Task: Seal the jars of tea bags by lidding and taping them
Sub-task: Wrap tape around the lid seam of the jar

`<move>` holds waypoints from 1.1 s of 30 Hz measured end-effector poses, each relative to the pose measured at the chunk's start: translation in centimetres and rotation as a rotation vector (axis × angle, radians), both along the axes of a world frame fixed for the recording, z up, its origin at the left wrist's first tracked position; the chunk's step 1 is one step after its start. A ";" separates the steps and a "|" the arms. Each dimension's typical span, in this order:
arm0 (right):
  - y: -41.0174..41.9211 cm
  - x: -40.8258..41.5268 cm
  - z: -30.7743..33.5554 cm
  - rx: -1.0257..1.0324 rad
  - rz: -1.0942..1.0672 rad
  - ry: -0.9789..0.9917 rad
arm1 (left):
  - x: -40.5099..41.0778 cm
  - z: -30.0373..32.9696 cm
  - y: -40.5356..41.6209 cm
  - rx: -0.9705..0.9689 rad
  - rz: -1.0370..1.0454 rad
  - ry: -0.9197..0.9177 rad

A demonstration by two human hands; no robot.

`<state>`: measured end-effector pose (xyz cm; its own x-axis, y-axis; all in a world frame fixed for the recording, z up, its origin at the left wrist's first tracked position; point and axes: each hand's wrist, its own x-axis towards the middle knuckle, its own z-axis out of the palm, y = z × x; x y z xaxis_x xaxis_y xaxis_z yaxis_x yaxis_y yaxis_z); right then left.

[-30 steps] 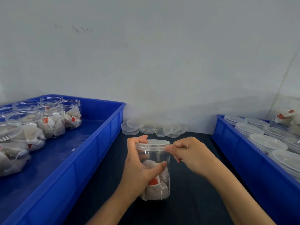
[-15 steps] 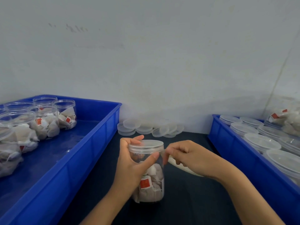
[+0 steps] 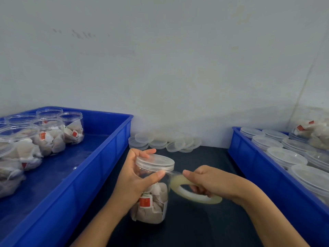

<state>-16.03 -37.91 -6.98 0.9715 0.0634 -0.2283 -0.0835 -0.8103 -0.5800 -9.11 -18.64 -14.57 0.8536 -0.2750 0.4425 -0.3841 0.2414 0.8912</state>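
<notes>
On a dark counter (image 3: 195,227) between two blue trays, a person holds a clear plastic jar (image 3: 151,198) of tea bags upright, its translucent lid (image 3: 155,162) already seated. The left hand (image 3: 137,180) wraps the jar's upper part, fingers (image 3: 140,154) curled over the lid's far rim and the thumb pressing just under the lid's near edge. The right hand (image 3: 210,182), just beside the jar, grips a roll of clear tape (image 3: 194,193), its fingers curled through the roll's hole and the thumb stretched toward the jar. A short strip of tape (image 3: 175,173) runs taut from the roll to the seam below the lid, where the left thumb appears to pin its end.

To do this step well, the strip should probably stay tight and level with the seam while the jar turns under it, the left thumb smoothing as it goes, so the tape bridges lid and jar without wrinkles.

Each tea bag carries a small red tag (image 3: 145,202); any writing on it is too small to read. No brand shows.

Open jars of tea bags stand in the left tray (image 3: 99,168), lidded ones in the right tray (image 3: 249,168). Spare lids (image 3: 160,142) lie stacked by the wall.
</notes>
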 end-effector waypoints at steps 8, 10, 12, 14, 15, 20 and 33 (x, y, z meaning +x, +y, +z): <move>0.3 1.1 -1.2 -0.129 -0.106 -0.149 | 0.2 0.3 0.3 0.007 0.004 0.055; 0.3 1.1 -1.4 -0.131 -0.106 -0.156 | 0.2 0.2 0.4 0.009 -0.012 0.054; 0.4 1.3 -1.6 -0.125 -0.105 -0.170 | 0.2 0.1 0.3 0.003 -0.046 0.059; 0.4 1.4 -1.8 -0.109 -0.095 -0.179 | 0.3 0.0 0.3 -0.007 -0.075 0.067; 0.5 1.4 -1.8 -0.100 -0.090 -0.184 | 0.4 -0.1 0.3 -0.012 -0.087 0.067; 0.6 1.4 -1.9 -0.089 -0.079 -0.207 | 0.8 -0.4 0.4 -0.022 -0.160 0.085; 1.8 1.5 -2.9 0.279 -0.101 -0.131 | 0.4 -0.1 0.5 0.127 -0.018 0.168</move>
